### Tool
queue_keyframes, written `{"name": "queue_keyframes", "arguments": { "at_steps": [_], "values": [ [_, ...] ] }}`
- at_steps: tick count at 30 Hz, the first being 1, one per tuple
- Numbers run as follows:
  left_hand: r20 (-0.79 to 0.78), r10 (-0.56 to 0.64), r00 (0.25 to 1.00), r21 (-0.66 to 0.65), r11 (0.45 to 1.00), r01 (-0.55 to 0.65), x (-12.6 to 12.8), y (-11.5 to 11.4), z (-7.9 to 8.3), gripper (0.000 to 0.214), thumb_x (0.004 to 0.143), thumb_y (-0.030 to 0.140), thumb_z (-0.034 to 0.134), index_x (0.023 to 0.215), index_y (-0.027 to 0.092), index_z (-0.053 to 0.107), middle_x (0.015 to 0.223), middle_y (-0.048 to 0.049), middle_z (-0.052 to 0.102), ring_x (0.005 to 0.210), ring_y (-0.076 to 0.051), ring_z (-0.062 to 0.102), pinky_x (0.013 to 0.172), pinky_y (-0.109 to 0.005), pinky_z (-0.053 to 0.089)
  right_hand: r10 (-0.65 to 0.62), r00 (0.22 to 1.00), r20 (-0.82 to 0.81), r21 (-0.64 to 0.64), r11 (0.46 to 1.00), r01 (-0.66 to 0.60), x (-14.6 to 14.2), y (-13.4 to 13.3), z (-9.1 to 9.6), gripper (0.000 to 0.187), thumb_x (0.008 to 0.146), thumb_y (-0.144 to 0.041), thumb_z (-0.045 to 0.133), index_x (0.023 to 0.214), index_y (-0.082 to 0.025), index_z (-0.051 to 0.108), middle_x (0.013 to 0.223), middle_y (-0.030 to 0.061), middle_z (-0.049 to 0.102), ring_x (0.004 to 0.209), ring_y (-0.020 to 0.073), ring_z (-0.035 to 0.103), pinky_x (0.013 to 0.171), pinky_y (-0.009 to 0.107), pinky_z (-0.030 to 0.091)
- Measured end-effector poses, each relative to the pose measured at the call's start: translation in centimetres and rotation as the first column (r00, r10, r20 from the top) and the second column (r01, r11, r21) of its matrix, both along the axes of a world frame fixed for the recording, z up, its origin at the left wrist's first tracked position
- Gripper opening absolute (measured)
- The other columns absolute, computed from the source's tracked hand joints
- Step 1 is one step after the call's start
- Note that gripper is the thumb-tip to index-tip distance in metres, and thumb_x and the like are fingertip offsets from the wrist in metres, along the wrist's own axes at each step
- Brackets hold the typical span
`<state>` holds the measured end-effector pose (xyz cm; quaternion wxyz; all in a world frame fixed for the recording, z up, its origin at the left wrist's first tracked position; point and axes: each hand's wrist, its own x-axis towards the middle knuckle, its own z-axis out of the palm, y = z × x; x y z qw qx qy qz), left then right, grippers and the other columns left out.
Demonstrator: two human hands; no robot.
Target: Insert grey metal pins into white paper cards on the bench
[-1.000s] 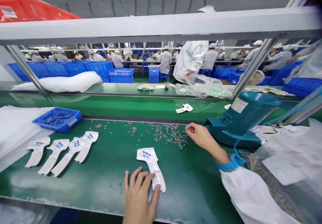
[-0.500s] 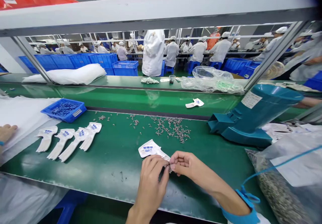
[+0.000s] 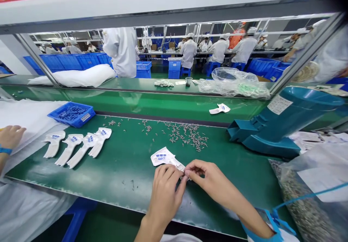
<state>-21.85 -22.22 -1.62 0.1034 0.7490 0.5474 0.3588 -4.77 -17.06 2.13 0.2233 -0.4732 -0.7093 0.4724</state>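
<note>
A white plastic handle shell (image 3: pixel 163 157) with blue pieces set in its wide end lies on the green bench in front of me. My left hand (image 3: pixel 165 189) is closed over its narrow end, fingers on top and thumb at the near side. Touching the same end, my right hand (image 3: pixel 202 175) is pinched at the fingertips. Whatever sits between those fingertips is too small or hidden to make out. Beyond my hands, many small metal screws (image 3: pixel 187 135) are scattered. Several similar white shells (image 3: pixel 84 149) lie in a row at the left.
A blue tray (image 3: pixel 73 114) of small blue parts stands back left. At the right are a teal plastic housing (image 3: pixel 288 120) and a clear bag (image 3: pixel 307 198) of metal bits. Another shell (image 3: pixel 219 108) lies on the green belt (image 3: pixel 163 106). A co-worker's hand (image 3: pixel 11 138) is far left.
The view has shifted slightly. My hands stay together at the shell's narrow end, with the right fingertips still pinched. A person in white across the belt has moved left.
</note>
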Motion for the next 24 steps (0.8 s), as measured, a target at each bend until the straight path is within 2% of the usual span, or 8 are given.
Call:
{"name": "queue_keyframes", "arguments": {
  "at_steps": [2,5,8,10,12,15,19,24],
  "values": [
    [-0.049,0.075,0.996,-0.002,0.997,-0.076,0.2,0.2,-0.4,0.022,0.096,0.028,0.055,0.117,0.022,0.060,0.120,-0.0090,0.065,0.121,-0.030,0.053,0.098,-0.048,0.045,0.012,0.998,0.068,0.053,0.998,-0.015,0.3,0.3,0.5,0.024,0.096,-0.038,0.050,0.091,-0.021,0.067,0.088,0.0024,0.069,0.080,0.0184,0.062,0.074,0.030,0.045],
    [-0.149,0.172,0.974,-0.029,0.984,-0.178,0.2,0.5,-1.0,0.056,0.093,0.043,0.060,0.139,0.017,0.045,0.146,-0.0158,0.048,0.141,-0.040,0.034,0.108,-0.060,0.036,0.017,0.983,0.182,0.101,0.994,-0.035,0.8,0.5,1.2,0.026,0.099,-0.037,0.044,0.090,-0.022,0.064,0.090,0.0025,0.067,0.082,0.0183,0.060,0.075,0.031,0.043],
    [-0.204,0.047,0.978,-0.115,0.991,-0.072,-0.1,0.3,-1.0,0.055,0.092,0.043,0.060,0.139,0.018,0.045,0.145,-0.0134,0.050,0.144,-0.039,0.031,0.114,-0.062,0.030,0.065,0.963,0.262,0.095,0.991,-0.093,0.9,0.4,1.2,0.026,0.100,-0.035,0.042,0.091,-0.022,0.062,0.092,0.0024,0.066,0.084,0.0189,0.059,0.076,0.032,0.041],
    [-0.193,-0.069,0.979,-0.177,0.984,0.035,-0.4,0.0,-0.6,0.048,0.092,0.036,0.060,0.136,0.021,0.048,0.142,-0.0098,0.054,0.144,-0.034,0.033,0.117,-0.059,0.028,0.112,0.953,0.281,0.075,0.988,-0.138,0.8,0.2,0.9,0.024,0.100,-0.033,0.042,0.092,-0.023,0.062,0.095,0.0026,0.066,0.088,0.0194,0.059,0.078,0.032,0.041],
    [-0.158,-0.133,0.979,-0.222,0.970,0.096,-0.6,-0.3,-0.2,0.046,0.091,0.034,0.062,0.133,0.022,0.049,0.139,-0.0078,0.056,0.144,-0.031,0.034,0.119,-0.058,0.025,0.148,0.945,0.293,0.050,0.984,-0.170,0.6,0.0,0.5,0.022,0.099,-0.032,0.043,0.093,-0.022,0.062,0.097,0.0031,0.066,0.090,0.0201,0.059,0.079,0.032,0.040],
    [-0.114,-0.160,0.981,-0.261,0.957,0.126,-0.7,-0.5,0.1,0.051,0.088,0.038,0.066,0.133,0.021,0.047,0.137,-0.0075,0.058,0.143,-0.030,0.036,0.120,-0.058,0.023,0.156,0.939,0.306,-0.001,0.986,-0.164,0.5,-0.3,0.3,0.022,0.098,-0.033,0.044,0.091,-0.022,0.062,0.094,0.0035,0.067,0.087,0.0206,0.059,0.075,0.032,0.040],
    [-0.095,-0.167,0.981,-0.270,0.953,0.136,-0.7,-0.5,-0.3,0.053,0.089,0.042,0.065,0.134,0.021,0.046,0.138,-0.0078,0.058,0.144,-0.030,0.035,0.121,-0.057,0.022,0.173,0.940,0.293,-0.059,0.985,-0.162,0.4,-0.5,0.3,0.025,0.098,-0.037,0.044,0.091,-0.023,0.063,0.089,0.0022,0.066,0.079,0.0191,0.058,0.069,0.030,0.039],
    [-0.087,-0.158,0.984,-0.245,0.960,0.133,-0.7,-0.7,-0.6,0.051,0.091,0.045,0.063,0.133,0.021,0.048,0.136,-0.0075,0.059,0.143,-0.029,0.036,0.121,-0.055,0.022,0.203,0.927,0.316,-0.040,0.979,-0.201,-0.1,-0.6,0.3,0.026,0.099,-0.037,0.042,0.090,-0.022,0.061,0.091,0.0035,0.065,0.083,0.0200,0.058,0.071,0.030,0.039]
  ]
}}
